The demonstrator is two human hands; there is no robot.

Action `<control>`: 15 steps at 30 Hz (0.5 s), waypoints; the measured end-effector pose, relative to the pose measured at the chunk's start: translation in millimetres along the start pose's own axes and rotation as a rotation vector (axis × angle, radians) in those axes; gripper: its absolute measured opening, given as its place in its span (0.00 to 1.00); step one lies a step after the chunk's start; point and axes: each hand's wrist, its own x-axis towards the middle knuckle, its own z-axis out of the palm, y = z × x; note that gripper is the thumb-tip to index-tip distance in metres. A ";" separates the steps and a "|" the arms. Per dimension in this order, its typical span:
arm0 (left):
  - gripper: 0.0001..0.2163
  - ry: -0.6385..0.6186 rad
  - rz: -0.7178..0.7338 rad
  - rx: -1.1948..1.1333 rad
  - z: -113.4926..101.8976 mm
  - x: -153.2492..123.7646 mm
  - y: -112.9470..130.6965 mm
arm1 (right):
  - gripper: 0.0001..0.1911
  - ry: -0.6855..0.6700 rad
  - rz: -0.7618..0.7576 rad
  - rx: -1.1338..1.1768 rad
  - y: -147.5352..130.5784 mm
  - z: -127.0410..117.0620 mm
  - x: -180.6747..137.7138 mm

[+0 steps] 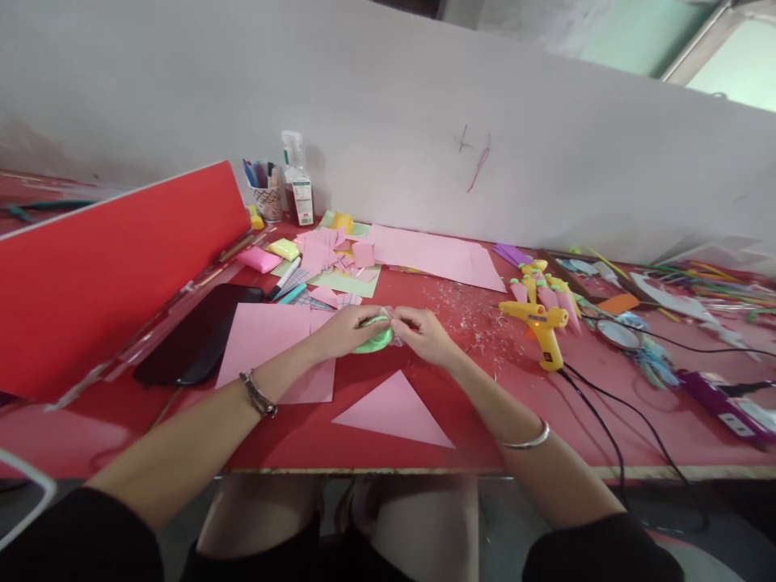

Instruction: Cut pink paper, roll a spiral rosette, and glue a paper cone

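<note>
My left hand (347,330) and my right hand (424,333) meet over the red table (546,420), both closed around a green roll of tape (373,338). The right fingers pinch a clear strip at the roll's top edge. A pink paper triangle (397,412) lies just in front of the hands. A larger pink sheet (272,347) lies under my left wrist.
A yellow glue gun (539,327) with a black cord stands to the right, beside pink paper cones (549,293). A dark phone (200,339), a red board (109,275), paper scraps, a pen cup (267,194) and a spray bottle (297,182) sit left and behind.
</note>
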 end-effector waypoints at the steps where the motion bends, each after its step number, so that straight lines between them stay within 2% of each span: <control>1: 0.15 -0.011 0.011 0.013 -0.2 0.3 -0.2 | 0.11 -0.011 -0.006 0.000 0.0 -0.5 -0.2; 7: 0.15 -0.042 0.005 0.018 1.8 0.7 -2.1 | 0.13 -0.023 -0.008 0.011 -0.2 -1.5 -0.2; 15: 0.14 -0.015 -0.021 -0.027 -0.3 -0.8 2.9 | 0.17 0.056 0.033 0.342 -0.4 2.8 2.1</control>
